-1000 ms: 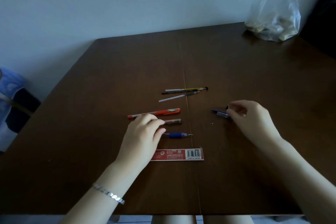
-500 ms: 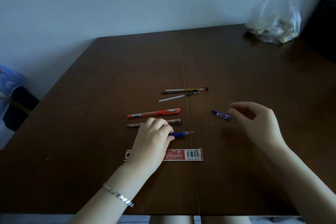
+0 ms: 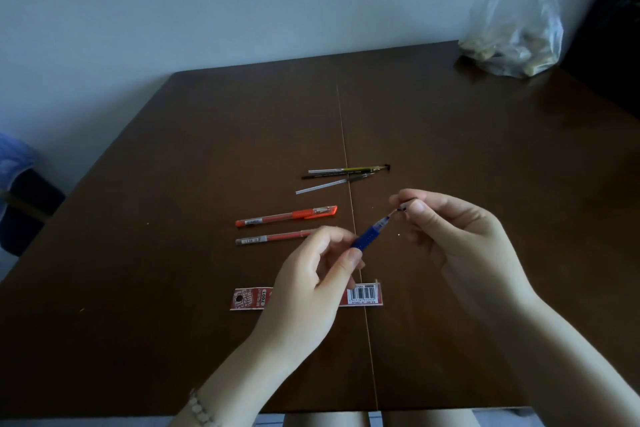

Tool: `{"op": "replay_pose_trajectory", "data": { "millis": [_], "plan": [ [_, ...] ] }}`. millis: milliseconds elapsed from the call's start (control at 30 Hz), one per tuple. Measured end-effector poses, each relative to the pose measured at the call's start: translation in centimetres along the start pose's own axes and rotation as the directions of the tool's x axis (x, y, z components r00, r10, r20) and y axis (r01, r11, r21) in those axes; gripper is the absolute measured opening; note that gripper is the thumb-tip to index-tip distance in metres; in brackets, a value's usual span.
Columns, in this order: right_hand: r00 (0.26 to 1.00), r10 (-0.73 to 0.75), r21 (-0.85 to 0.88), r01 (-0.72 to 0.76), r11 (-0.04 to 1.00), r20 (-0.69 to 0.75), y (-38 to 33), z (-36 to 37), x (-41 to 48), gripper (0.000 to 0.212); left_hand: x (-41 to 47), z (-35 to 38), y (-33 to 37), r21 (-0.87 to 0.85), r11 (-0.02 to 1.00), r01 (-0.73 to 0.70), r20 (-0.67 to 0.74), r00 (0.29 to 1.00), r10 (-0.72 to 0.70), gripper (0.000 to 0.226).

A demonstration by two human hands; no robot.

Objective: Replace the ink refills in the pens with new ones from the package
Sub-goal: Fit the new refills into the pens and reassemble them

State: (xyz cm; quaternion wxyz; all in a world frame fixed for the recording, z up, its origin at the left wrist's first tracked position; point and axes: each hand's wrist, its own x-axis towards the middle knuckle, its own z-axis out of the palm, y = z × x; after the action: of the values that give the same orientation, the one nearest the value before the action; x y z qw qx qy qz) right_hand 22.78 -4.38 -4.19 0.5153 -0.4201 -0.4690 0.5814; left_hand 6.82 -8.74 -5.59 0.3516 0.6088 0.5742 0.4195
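1. A blue-gripped pen (image 3: 370,235) is held above the dark brown wooden table (image 3: 173,288), tilted up toward the right.
2. Its lower end is pinched by the closed fingers of the left hand (image 3: 311,288); a beaded bracelet (image 3: 199,407) is worn on that wrist.
3. The pen's tip is met by the right hand (image 3: 457,246), whose thumb and forefinger are closed on a small dark piece (image 3: 401,209) too small to identify.
4. A flat red refill package with a barcode (image 3: 363,295) lies on the table below the left hand.
5. An orange capped pen (image 3: 287,216) and an uncapped reddish pen (image 3: 273,238) lie parallel behind it.
6. Three thin loose refills (image 3: 343,175) lie farther back, near the table's centre seam.
7. A clear plastic bag (image 3: 516,35) rests at the far right corner.
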Motion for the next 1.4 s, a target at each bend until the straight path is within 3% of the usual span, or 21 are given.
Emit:
{"op": "replay_pose_trajectory", "data": {
  "millis": [367, 500, 633, 933, 1100, 1233, 1333, 1400],
  "plan": [
    [0.999, 0.028, -0.093, -0.024, 0.995, 0.040, 0.9, 0.9, -0.7, 0.021, -0.1, 0.2, 0.2, 0.057, 0.997, -0.055, 0.010, 0.998, 0.055, 0.010],
    [0.998, 0.048, -0.179, -0.042, 0.983, 0.034, 1.1, 0.4, -0.6, 0.030, -0.2, 0.7, 0.2, 0.087, 0.993, -0.080, 0.015, 0.997, 0.079, 0.010],
    [0.988, 0.115, -0.045, -0.111, 0.993, 0.101, 1.4, -0.2, -0.8, 0.026, 0.0, 0.9, 0.3, 0.101, 0.990, -0.097, -0.007, 0.995, 0.098, 0.015],
    [0.988, 0.129, 0.086, -0.137, 0.987, 0.086, 2.3, -0.5, -0.6, 0.015, 0.0, 1.1, 0.2, 0.132, 0.984, -0.120, 0.004, 0.993, 0.120, 0.011],
    [0.984, 0.134, 0.117, -0.148, 0.982, 0.119, 2.4, -0.6, -0.6, 0.051, 0.0, 1.2, 0.4, 0.122, 0.983, -0.137, 0.017, 0.991, 0.136, 0.010],
    [0.988, 0.130, 0.060, -0.136, 0.989, 0.088, 2.4, -0.7, -0.7, 0.024, 0.0, 1.3, 0.3, 0.133, 0.983, -0.129, 0.014, 0.992, 0.128, 0.009],
    [0.981, 0.149, 0.079, -0.159, 0.984, 0.128, 2.5, -0.7, -0.7, 0.048, 0.0, 1.4, 0.3, 0.134, 0.983, -0.129, 0.008, 0.992, 0.129, 0.010],
    [0.979, 0.136, 0.102, -0.152, 0.983, 0.149, 2.4, -0.7, -0.8, 0.048, 0.0, 1.3, 0.2, 0.123, 0.984, -0.131, 0.004, 0.991, 0.131, 0.010]
  ]
}}
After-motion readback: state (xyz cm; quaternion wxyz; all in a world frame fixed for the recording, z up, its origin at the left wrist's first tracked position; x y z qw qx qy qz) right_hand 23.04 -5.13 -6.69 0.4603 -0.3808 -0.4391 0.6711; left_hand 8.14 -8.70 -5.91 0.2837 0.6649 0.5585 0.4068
